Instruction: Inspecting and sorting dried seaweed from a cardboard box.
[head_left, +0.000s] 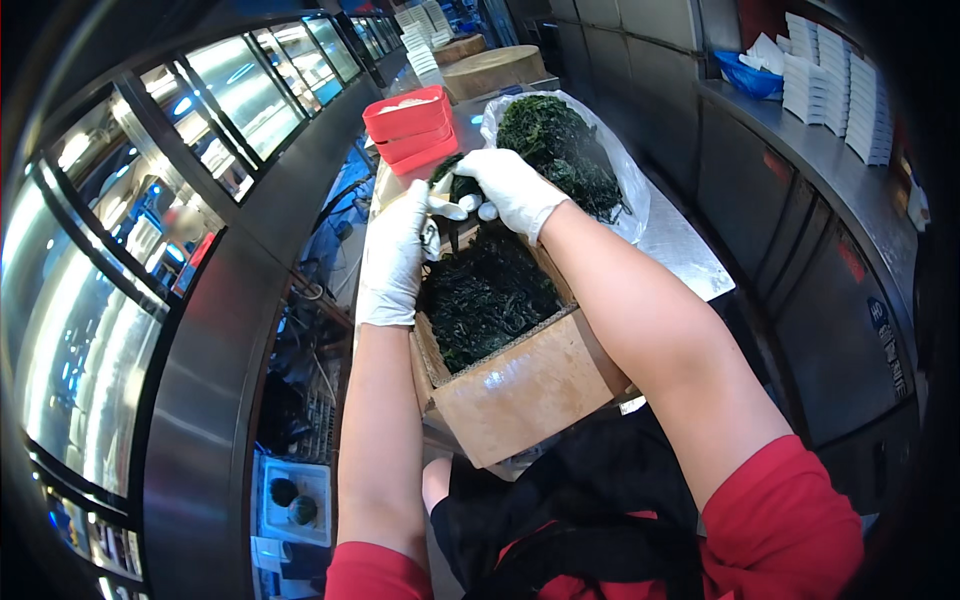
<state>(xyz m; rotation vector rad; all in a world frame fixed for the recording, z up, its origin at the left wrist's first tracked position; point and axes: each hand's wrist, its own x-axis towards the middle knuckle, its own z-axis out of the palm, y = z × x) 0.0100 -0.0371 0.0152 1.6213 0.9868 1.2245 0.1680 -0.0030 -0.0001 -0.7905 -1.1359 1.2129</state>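
Note:
Dark green seaweed (487, 292) fills an open cardboard box (525, 390) in front of me. Over the box's far end, my left hand (401, 251) and my right hand (510, 187), both in white gloves, are close together and grip a dark strand of seaweed (448, 171) between them. More of it hangs towards the box. Beyond my right hand a clear plastic bag (636, 196) lies open with a large heap of seaweed (551, 135) in it. Red plastic baskets (411, 133), stacked, stand past my left hand with something pale inside.
The steel table (682, 259) carries the box and bag. Round wooden chopping blocks (495, 69) and stacked white containers (421, 52) stand at the far end. Glass-fronted cases (240, 94) line the left. A steel counter (817, 142) at right holds white containers and a blue bowl (750, 79).

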